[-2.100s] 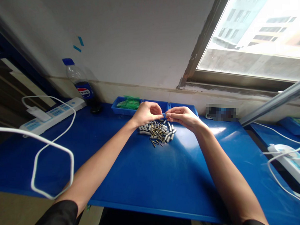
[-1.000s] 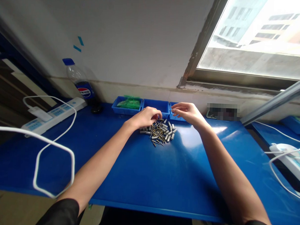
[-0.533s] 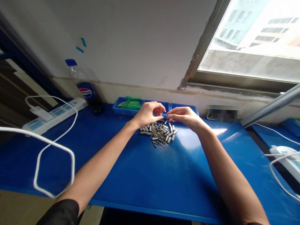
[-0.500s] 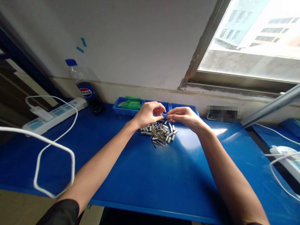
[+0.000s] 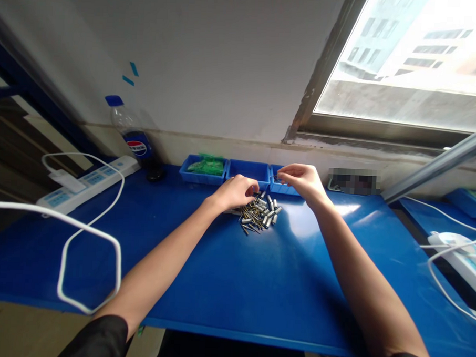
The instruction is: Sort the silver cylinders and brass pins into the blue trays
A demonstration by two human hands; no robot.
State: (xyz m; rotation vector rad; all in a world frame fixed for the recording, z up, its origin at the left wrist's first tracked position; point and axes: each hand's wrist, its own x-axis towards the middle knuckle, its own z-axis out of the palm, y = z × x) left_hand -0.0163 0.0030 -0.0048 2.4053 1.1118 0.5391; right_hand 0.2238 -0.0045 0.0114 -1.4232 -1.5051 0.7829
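Observation:
A pile of small metal parts [image 5: 256, 216], with silver hexagonal pieces and thin gold and grey shafts, lies on the blue table. My left hand [image 5: 235, 193] is over the pile's far left side, thumb and fingers curled together at the parts; whatever is between the fingertips is hidden. My right hand [image 5: 303, 182] hovers at the right blue bin [image 5: 285, 188], its fingers pinched together. Something small and dark shows by those fingertips, too small to name. The middle blue bin [image 5: 248, 171] stands between the hands, and the left bin [image 5: 202, 178] holds green plastic bags [image 5: 207, 164].
A cola bottle [image 5: 135, 140] and a white power strip [image 5: 88, 182] stand at the back left. A white cable [image 5: 119, 263] loops near my left forearm. Under the window, a blurred-out object [image 5: 354, 181] lies by the wall. Another power strip [image 5: 461, 256] is at far right.
My hands, close together above the pile before, have parted. The left has come down to the parts; the right has shifted right to the right bin. The middle bin is now uncovered.

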